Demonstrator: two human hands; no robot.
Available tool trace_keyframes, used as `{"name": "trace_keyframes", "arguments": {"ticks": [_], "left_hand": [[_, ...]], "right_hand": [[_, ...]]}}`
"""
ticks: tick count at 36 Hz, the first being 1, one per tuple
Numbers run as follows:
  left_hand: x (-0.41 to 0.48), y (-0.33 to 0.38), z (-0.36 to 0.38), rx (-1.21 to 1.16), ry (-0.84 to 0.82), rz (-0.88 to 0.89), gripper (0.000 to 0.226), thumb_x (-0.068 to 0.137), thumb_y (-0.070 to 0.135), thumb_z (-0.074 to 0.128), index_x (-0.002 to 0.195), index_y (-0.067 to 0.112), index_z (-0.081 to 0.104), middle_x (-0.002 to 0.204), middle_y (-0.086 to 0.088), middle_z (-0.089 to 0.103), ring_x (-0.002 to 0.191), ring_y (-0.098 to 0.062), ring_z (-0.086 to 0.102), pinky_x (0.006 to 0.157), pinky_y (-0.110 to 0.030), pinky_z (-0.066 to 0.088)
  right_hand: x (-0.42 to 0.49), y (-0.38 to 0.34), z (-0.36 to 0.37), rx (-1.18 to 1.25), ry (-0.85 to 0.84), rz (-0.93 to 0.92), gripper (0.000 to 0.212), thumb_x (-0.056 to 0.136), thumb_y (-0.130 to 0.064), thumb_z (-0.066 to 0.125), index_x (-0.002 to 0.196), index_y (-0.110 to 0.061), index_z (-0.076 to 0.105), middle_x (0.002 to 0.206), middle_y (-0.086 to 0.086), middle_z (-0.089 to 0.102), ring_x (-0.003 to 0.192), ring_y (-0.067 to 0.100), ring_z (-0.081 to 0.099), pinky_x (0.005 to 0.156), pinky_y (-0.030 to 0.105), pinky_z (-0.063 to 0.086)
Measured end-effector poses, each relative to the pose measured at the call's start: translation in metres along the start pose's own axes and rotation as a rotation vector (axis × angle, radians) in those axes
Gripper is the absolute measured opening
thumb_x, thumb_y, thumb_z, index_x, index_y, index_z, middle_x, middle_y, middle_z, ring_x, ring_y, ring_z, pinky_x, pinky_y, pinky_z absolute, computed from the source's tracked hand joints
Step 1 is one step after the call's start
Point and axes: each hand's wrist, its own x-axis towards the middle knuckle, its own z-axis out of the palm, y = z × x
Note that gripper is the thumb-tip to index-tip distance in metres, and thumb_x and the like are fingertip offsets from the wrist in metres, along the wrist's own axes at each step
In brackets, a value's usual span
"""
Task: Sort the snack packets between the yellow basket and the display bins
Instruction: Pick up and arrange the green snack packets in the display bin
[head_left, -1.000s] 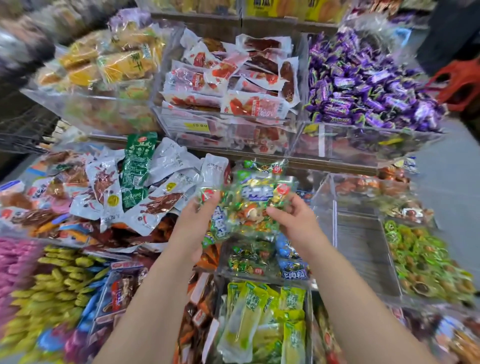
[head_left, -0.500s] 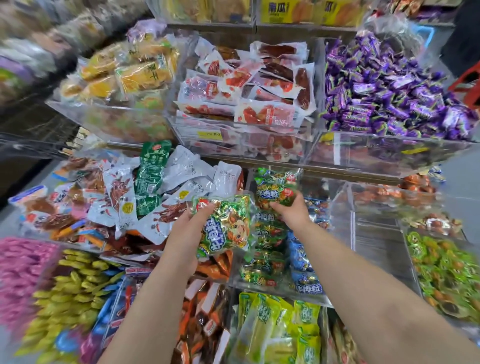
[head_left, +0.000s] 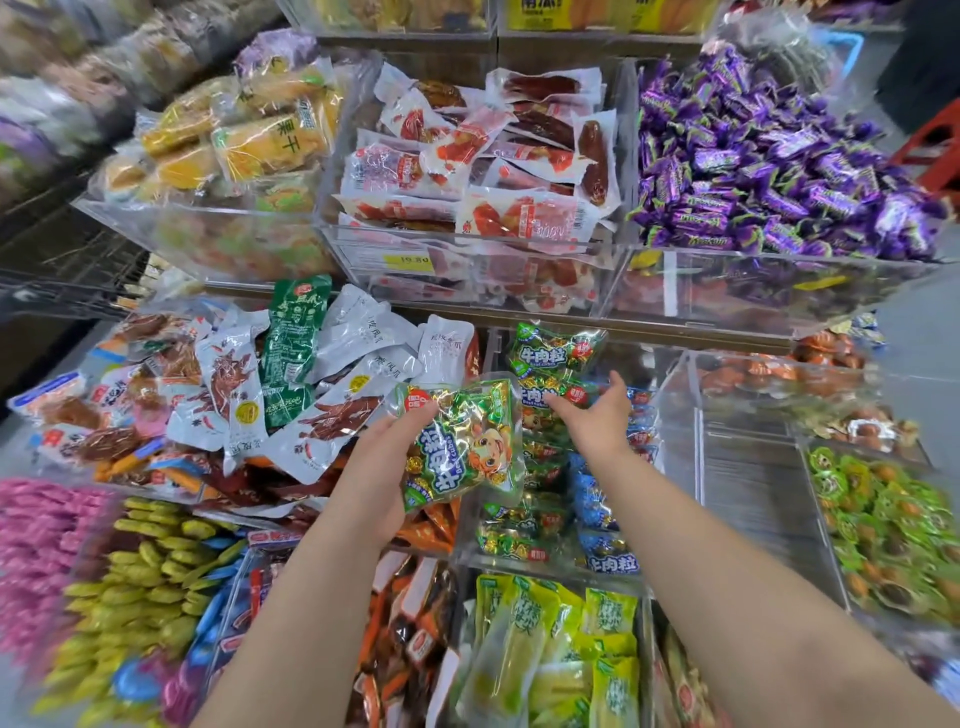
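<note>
My left hand (head_left: 376, 470) grips a green beef-cube packet (head_left: 465, 447) with a cartoon face, held tilted above the clear bin (head_left: 470, 558) of green and blue beef-cube packets. My right hand (head_left: 597, 421) hovers over that bin with its fingers spread and holds nothing. Just beyond its fingertips a second green packet (head_left: 556, 348) stands at the bin's back end. No yellow basket is in view.
White chicken-feet packets (head_left: 332, 395) fill the bin to the left. Above are bins of red sausage packets (head_left: 483, 171), purple candies (head_left: 769, 161) and yellow dried fruit (head_left: 234, 135). An almost bare clear bin (head_left: 748, 499) lies right of the beef bin; green pickle packs (head_left: 561, 649) sit nearer me.
My right hand has let go of the green packet at the back of the bin and opened. My left hand keeps its own packet.
</note>
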Motion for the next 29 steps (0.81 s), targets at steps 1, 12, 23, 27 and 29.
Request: {"name": "trace_keyframes", "arguments": {"ticks": [1, 12, 23, 27, 29], "left_hand": [[-0.001, 0.000, 0.000, 0.009, -0.005, 0.001, 0.044, 0.083, 0.031, 0.070, 0.118, 0.010, 0.056, 0.101, -0.009, 0.073, 0.091, -0.022, 0.071, 0.073, -0.035, 0.059], [-0.009, -0.007, 0.005, -0.182, -0.228, 0.045, 0.083, 0.080, 0.036, 0.064, 0.150, 0.013, 0.024, 0.147, -0.011, 0.044, 0.130, -0.020, 0.049, 0.104, -0.047, 0.044], [0.005, -0.006, 0.029, 0.725, -0.267, 0.521, 0.026, 0.076, 0.046, 0.075, 0.065, 0.026, 0.063, 0.053, 0.021, 0.059, 0.051, 0.006, 0.053, 0.052, -0.009, 0.038], [0.011, -0.003, 0.038, 0.848, -0.382, 0.493, 0.026, 0.067, 0.043, 0.082, 0.066, 0.026, 0.063, 0.050, 0.016, 0.059, 0.043, 0.006, 0.047, 0.046, -0.008, 0.034], [0.013, -0.001, 0.042, 0.926, -0.424, 0.471, 0.025, 0.065, 0.044, 0.084, 0.064, 0.030, 0.063, 0.054, 0.017, 0.063, 0.049, 0.008, 0.053, 0.050, -0.007, 0.038]], "right_hand": [[-0.001, 0.000, -0.002, 0.012, -0.008, 0.006, 0.108, 0.069, -0.040, 0.081, 0.148, -0.012, 0.014, 0.150, 0.013, 0.026, 0.138, 0.028, 0.027, 0.113, 0.045, 0.026], [-0.068, -0.028, -0.028, 0.526, -0.175, 0.073, 0.015, 0.089, -0.032, 0.060, 0.100, -0.022, 0.061, 0.095, -0.005, 0.065, 0.082, 0.008, 0.066, 0.071, 0.024, 0.049], [-0.097, -0.034, -0.064, -0.230, -0.452, -0.525, 0.076, 0.064, -0.041, 0.082, 0.120, -0.060, 0.035, 0.117, -0.033, 0.046, 0.113, -0.017, 0.038, 0.095, 0.008, 0.028], [-0.087, -0.035, -0.067, -0.339, -0.560, -0.461, 0.056, 0.062, -0.039, 0.085, 0.105, -0.046, 0.050, 0.100, -0.018, 0.049, 0.092, -0.006, 0.048, 0.078, 0.014, 0.036], [-0.080, -0.033, -0.066, -0.381, -0.621, -0.428, 0.042, 0.063, -0.038, 0.084, 0.090, -0.040, 0.051, 0.103, -0.012, 0.049, 0.097, 0.004, 0.048, 0.081, 0.018, 0.038]]}}
